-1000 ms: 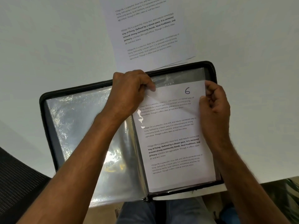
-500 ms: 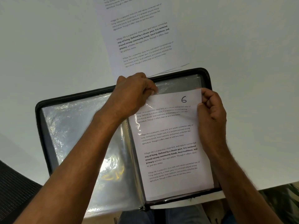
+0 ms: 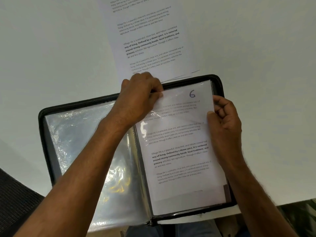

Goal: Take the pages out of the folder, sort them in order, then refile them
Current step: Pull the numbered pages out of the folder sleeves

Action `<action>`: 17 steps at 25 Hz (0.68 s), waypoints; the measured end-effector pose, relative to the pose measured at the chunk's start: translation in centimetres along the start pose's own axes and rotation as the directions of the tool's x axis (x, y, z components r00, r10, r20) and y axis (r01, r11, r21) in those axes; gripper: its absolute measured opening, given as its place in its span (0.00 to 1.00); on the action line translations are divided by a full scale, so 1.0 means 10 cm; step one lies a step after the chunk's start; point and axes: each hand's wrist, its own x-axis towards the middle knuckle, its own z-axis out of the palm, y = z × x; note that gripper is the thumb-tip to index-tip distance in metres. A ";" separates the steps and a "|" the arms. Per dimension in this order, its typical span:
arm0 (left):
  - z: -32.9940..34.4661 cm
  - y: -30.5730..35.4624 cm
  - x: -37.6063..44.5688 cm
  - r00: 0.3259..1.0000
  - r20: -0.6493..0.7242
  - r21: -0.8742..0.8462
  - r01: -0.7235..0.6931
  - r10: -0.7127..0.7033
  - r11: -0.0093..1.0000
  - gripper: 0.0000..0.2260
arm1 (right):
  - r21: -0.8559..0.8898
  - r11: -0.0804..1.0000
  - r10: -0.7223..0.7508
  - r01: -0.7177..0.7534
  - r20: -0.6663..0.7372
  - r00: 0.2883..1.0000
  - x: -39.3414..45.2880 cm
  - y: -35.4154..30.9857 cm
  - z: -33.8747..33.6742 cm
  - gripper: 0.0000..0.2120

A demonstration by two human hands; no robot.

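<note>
Single head-worn view, wide-angle. Looks steeply down and forward from close range onto the open folder (image 3: 44,134) on the white table (image 3: 51,57). Both forearms enter from the bottom edge.

The loose pages (image 3: 150,40) run off the top edge; small print is unreadable.

White table (image 3: 51,48) (evenly lit); dark mesh chair (image 3: 15,207) lower left.

Folder (image 3: 44,134): open flat on table (image 3: 51,57), at its 6 o'clock edge.
Page 6 (image 3: 179,151): folder's 3 o'clock half, inside a sleeve.
Loose pages (image 3: 150,36): 12 o'clock of folder, touching its rim.
</note>
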 end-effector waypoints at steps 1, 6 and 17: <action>-0.01 -0.01 0.03 0.998 -0.060 -0.007 0.021 -0.022 1.000 0.04 | -0.002 1.000 0.005 -0.005 0.000 1.000 0.00 0.00 -0.01 0.16; -0.23 0.00 0.26 0.952 -0.271 -0.139 0.111 -0.146 0.984 0.03 | -0.008 1.000 0.027 -0.027 0.010 1.000 0.02 0.04 -0.03 0.16; -0.57 -0.21 0.19 0.818 -0.255 -0.739 0.178 -0.515 0.650 0.18 | -0.019 0.996 0.086 -0.086 0.009 0.996 0.04 0.05 -0.01 0.16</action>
